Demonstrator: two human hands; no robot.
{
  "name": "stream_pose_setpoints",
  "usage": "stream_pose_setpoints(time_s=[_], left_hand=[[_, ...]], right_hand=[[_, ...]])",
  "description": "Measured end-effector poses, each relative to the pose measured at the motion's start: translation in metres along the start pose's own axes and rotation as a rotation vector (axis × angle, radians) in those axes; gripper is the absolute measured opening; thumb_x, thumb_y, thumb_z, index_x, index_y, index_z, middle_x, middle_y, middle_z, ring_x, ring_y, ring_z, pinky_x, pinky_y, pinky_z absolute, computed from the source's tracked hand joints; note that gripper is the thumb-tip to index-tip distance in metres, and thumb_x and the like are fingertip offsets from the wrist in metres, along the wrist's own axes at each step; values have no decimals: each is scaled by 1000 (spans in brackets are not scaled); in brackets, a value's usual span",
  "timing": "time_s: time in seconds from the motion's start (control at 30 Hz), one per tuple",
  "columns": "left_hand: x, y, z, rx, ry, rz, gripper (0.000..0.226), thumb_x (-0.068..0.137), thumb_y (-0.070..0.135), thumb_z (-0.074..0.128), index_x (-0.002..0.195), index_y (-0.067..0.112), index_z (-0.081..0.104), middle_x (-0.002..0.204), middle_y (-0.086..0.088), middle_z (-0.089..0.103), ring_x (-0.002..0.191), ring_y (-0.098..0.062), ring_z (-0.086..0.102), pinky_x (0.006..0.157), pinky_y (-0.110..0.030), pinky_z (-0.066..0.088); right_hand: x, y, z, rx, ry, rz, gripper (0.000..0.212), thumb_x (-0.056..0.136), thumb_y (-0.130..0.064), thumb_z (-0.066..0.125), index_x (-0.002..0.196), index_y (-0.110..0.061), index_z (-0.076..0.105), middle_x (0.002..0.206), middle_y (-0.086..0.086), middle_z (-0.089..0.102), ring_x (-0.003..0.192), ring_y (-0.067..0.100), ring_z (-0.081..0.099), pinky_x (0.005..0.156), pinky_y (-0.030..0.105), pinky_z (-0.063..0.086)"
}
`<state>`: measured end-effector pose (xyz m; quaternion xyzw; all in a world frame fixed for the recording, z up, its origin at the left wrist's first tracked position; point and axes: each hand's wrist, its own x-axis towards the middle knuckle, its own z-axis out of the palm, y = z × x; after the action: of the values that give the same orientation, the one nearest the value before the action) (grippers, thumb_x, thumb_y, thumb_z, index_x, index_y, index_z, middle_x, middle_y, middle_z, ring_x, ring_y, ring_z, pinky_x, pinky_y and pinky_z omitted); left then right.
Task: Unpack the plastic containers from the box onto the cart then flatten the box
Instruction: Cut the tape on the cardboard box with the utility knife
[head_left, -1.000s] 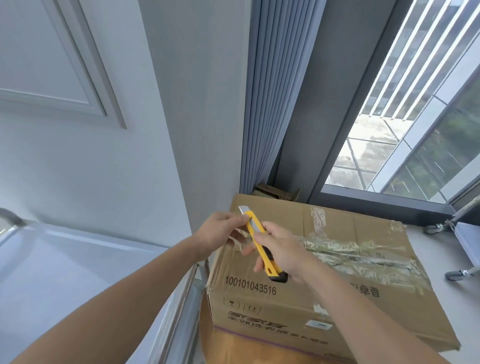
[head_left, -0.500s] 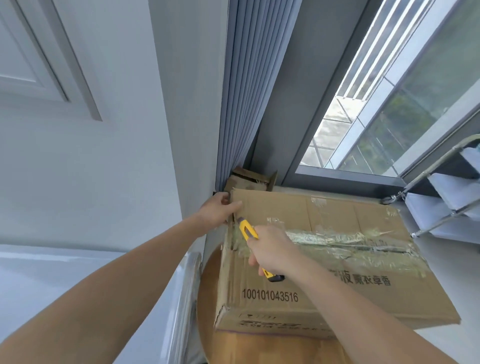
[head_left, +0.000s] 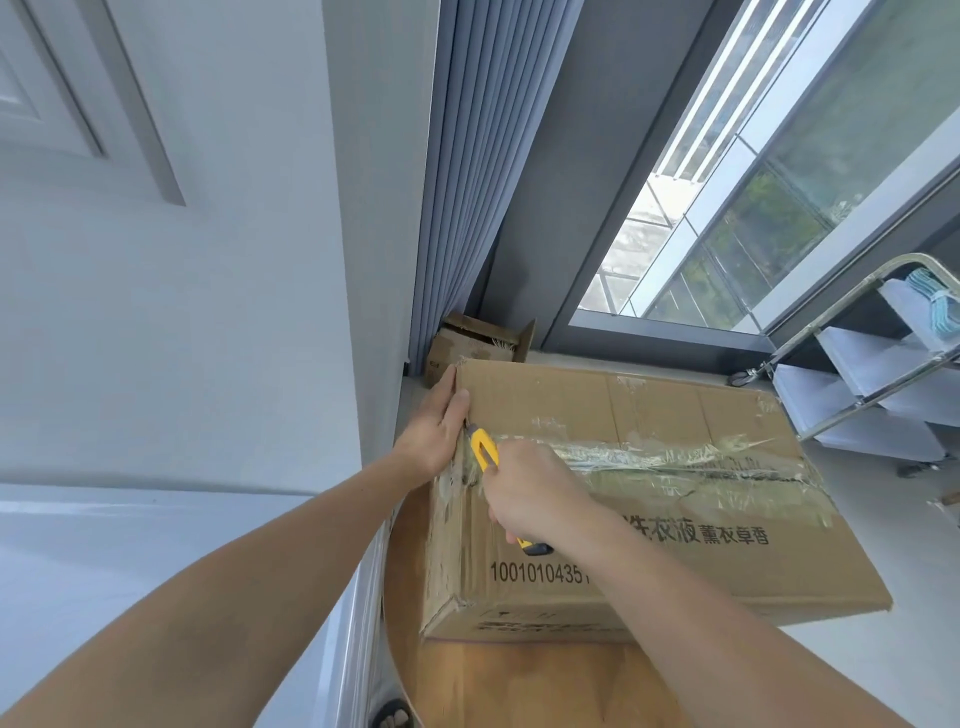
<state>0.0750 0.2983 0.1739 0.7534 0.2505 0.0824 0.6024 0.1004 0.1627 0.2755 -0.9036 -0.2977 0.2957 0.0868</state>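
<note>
A closed brown cardboard box (head_left: 649, 525) with printed characters and a number sits on a round wooden table (head_left: 519, 686). Wrinkled clear tape (head_left: 675, 462) runs along the seam of its top. My right hand (head_left: 535, 491) grips a yellow utility knife (head_left: 484, 449) whose tip rests at the left end of the taped seam. My left hand (head_left: 436, 428) lies flat against the box's far left corner, steadying it. No plastic containers show; the box hides its contents.
A white cart surface (head_left: 156, 571) with a metal rail (head_left: 358, 623) lies at the left, beside the table. A small open cardboard box (head_left: 478, 345) stands by the blue curtain (head_left: 467, 182). A metal shelf trolley (head_left: 872, 384) on castors stands at the right near the window.
My right hand has brought the knife down from above the box to the left end of the taped seam. My left hand shifted from the knife blade to the box's far corner.
</note>
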Motion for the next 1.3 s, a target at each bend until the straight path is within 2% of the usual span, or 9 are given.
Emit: stream_pose_setpoints(time_s=[0.1,0.27,0.37,0.43,0.57,0.8,0.9,1.07,1.3], left_hand=[[5,-10,2,17,9,-6,56,106,47,20,158,29,9,160,7,24,145,-14,24,111,-22,15],[8,-15,-1,48,-5,26,57,105,48,19,158,28,8,162,5,22,148,-14,21,114,-22,13],[8,-16,0,57,3,32,58,105,48,19,158,28,8,162,5,22,148,-15,22,114,-22,14],[9,-17,1,57,10,25,58,105,48,19,158,28,9,162,5,22,148,-16,23,115,-24,15],[9,-19,1,64,17,37,57,105,48,20,158,29,10,162,5,24,147,-16,25,119,-28,18],[10,-19,2,87,45,50,55,106,47,19,158,29,12,161,5,26,146,-16,27,110,-21,17],[10,-20,3,95,48,60,55,106,47,19,158,29,13,162,5,25,147,-16,26,111,-20,16],[9,-23,2,96,52,60,56,106,49,19,158,30,14,162,6,25,147,-16,25,112,-22,17],[11,-22,2,116,43,50,57,105,50,18,158,30,12,162,6,24,147,-18,26,112,-24,19]], right_hand=[[2,-6,-1,-37,-14,29,13,96,-12,45,94,-5,56,82,16,69,71,32,72,70,43,61],[-2,-10,-1,-75,-34,29,11,94,-7,48,86,-4,56,70,15,66,68,31,72,66,39,59],[-6,-12,-1,-113,-32,23,11,96,-11,49,91,-4,57,76,14,68,70,29,72,68,39,61],[-6,-14,-1,-153,-43,24,5,92,-6,54,93,-4,58,82,15,68,75,30,72,70,39,61],[-8,-15,3,-231,-68,3,13,92,-3,55,105,-3,59,97,15,66,86,30,70,74,37,59],[-12,-17,1,-254,-99,-6,13,93,-2,56,105,-2,59,101,16,67,91,30,69,79,38,59],[-15,-18,1,-267,-104,-17,4,94,-4,55,91,-6,53,104,17,66,93,31,69,80,38,58],[-24,-15,7,-313,-78,-36,13,95,-6,53,83,-8,54,76,8,59,79,26,70,70,36,59],[-40,-11,7,-319,-149,-47,24,93,-3,54,72,-10,44,71,7,54,80,28,70,72,37,60]])
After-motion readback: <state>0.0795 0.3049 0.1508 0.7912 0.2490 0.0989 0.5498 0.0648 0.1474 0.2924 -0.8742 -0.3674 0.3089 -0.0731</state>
